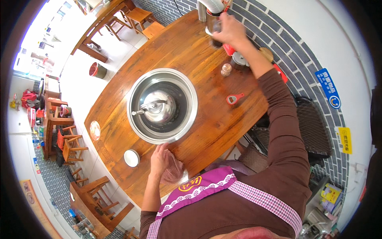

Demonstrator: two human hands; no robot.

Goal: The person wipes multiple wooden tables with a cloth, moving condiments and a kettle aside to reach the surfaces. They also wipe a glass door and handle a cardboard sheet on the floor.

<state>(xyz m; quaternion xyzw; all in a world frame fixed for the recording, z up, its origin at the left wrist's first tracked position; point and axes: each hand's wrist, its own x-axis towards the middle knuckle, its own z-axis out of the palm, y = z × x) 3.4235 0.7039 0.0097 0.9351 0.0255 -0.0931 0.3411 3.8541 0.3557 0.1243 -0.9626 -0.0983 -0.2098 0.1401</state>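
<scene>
My left hand (159,161) rests over a reddish-brown cloth (173,168) near the table's edge; its exact hold on the cloth is unclear. Stretched to the far side by the brick wall, my right hand (231,31) is at a dark container (212,22), blurred, with what looks like a dark-based glass item at its fingers. A stainless kettle (158,107) sits in the round metal-rimmed recess (192,109) of the wooden table. Near my right forearm are a lidded glass jar (238,59), a small shaker (226,70) and a red bottle opener (235,99).
A white bowl (131,158) and a round patterned sticker or mat (95,130) are on the table's left part. A metal cylinder (202,12) stands at the far end. Wooden stools (138,15) and a bin (98,70) are on the floor beyond; a dark chair (310,125) is at right.
</scene>
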